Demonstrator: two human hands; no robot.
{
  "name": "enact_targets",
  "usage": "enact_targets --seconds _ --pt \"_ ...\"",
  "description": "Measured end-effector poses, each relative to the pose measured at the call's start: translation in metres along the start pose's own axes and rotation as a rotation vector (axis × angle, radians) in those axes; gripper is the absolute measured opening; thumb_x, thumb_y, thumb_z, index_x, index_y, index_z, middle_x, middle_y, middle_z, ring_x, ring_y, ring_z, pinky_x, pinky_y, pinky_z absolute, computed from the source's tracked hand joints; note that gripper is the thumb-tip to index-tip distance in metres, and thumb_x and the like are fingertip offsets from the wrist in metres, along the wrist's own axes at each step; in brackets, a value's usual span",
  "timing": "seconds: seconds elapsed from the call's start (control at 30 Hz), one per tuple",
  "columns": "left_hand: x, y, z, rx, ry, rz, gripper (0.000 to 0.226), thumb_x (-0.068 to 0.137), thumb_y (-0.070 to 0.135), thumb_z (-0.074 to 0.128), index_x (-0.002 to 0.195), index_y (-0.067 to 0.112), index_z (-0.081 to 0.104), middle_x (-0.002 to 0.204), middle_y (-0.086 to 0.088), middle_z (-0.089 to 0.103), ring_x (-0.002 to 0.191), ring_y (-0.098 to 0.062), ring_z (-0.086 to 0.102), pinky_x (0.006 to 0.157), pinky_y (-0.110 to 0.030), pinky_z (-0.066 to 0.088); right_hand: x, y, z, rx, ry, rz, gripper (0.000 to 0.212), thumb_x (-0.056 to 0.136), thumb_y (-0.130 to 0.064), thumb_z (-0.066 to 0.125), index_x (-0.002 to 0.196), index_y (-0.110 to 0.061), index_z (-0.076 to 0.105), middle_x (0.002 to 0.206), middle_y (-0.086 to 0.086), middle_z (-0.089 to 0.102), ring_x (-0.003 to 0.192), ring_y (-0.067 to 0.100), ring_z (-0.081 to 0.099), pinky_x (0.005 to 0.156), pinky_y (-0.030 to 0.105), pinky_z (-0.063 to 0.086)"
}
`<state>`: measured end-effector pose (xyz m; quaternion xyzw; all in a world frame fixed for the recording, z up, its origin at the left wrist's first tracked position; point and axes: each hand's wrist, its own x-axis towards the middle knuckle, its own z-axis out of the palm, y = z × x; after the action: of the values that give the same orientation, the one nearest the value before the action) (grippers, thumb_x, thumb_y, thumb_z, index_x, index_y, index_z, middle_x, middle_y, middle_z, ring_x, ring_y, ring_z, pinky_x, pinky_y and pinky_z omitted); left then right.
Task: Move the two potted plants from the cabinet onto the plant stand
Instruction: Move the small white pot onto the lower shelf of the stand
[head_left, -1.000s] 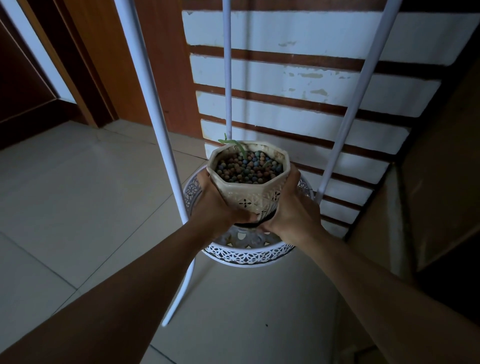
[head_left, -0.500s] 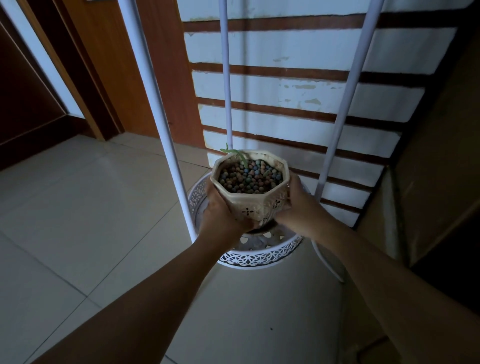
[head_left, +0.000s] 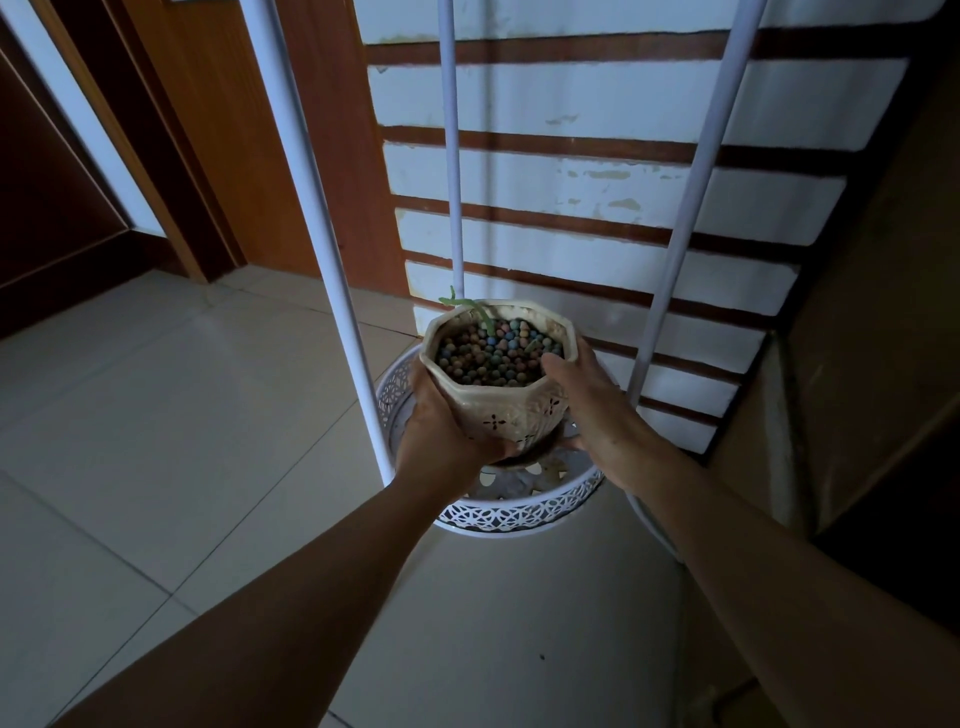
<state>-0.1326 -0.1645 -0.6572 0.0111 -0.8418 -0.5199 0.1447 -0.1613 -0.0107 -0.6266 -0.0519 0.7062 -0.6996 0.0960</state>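
Note:
A cream octagonal potted plant (head_left: 506, 400), filled with coloured pebbles and a small green shoot, sits low over the round white lattice tray (head_left: 519, 514) of the plant stand. My left hand (head_left: 441, 431) grips the pot's left side and underside. On the right side and base of the pot is my right hand (head_left: 587, 400), fingers wrapped around it. A dark saucer shows under the pot, close to the tray floor; I cannot tell whether it touches. Only one pot is in view.
Three white stand poles, the nearest (head_left: 311, 218), rise from the tray around the pot. A striped white-and-brown wall (head_left: 597, 182) is behind. A wooden door frame (head_left: 234, 130) stands at left, a tan cabinet side (head_left: 883, 312) at right, and tiled floor (head_left: 182, 415) below.
The pot and both hands have shifted slightly forward and down between the poles toward the tray. My grip on the pot has stayed the same.

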Motion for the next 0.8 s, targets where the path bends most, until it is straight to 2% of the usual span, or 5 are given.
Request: enact_targets --seconds 0.13,0.3,0.43,0.7,0.8 --pt "0.001 0.004 -0.002 -0.069 -0.020 0.001 0.111 0.045 0.006 0.083 0.137 0.018 0.023 0.106 0.029 0.044 0.101 -0.001 0.048 0.085 -0.026 0.045 -0.001 0.003 0.004 -0.051 0.025 -0.037 0.044 0.094 -0.033 0.041 0.135 -0.041 0.031 0.113 -0.012 0.054 0.102 0.010 0.055 0.077 0.036 0.051" --pt "0.002 0.004 -0.005 -0.123 -0.053 -0.013 0.110 0.048 -0.004 0.080 0.137 0.019 0.021 0.109 0.026 0.046 0.100 0.015 0.045 0.088 -0.027 0.047 -0.004 0.003 0.009 -0.133 0.065 -0.028 0.045 0.092 -0.043 0.042 0.135 -0.045 0.029 0.128 -0.007 0.052 0.116 0.022 0.054 0.096 0.054 0.046" --pt "0.002 0.005 -0.006 -0.109 -0.057 -0.020 0.109 0.048 -0.005 0.079 0.137 0.021 0.020 0.108 0.027 0.045 0.096 0.026 0.043 0.081 -0.011 0.047 -0.004 0.003 0.010 -0.192 0.068 -0.048 0.051 0.089 -0.049 0.042 0.138 -0.044 0.025 0.133 -0.004 0.053 0.116 0.022 0.055 0.097 0.053 0.046" --pt "-0.006 0.014 -0.006 -0.016 0.008 -0.023 0.106 0.051 0.004 0.080 0.137 0.023 0.021 0.108 0.021 0.045 0.097 0.007 0.047 0.077 -0.014 0.044 -0.003 0.005 0.010 -0.157 0.070 -0.013 0.057 0.085 -0.050 0.044 0.138 -0.044 0.024 0.135 0.000 0.052 0.119 0.025 0.052 0.098 0.054 0.045" --pt "-0.010 0.021 -0.004 0.021 0.044 -0.034 0.104 0.054 0.009 0.080 0.137 0.020 0.019 0.116 0.010 0.045 0.107 -0.007 0.046 0.086 -0.026 0.047 -0.003 0.000 0.009 -0.158 0.047 0.012 0.053 0.088 -0.049 0.043 0.138 -0.044 0.024 0.136 -0.001 0.051 0.120 0.025 0.051 0.099 0.054 0.043"
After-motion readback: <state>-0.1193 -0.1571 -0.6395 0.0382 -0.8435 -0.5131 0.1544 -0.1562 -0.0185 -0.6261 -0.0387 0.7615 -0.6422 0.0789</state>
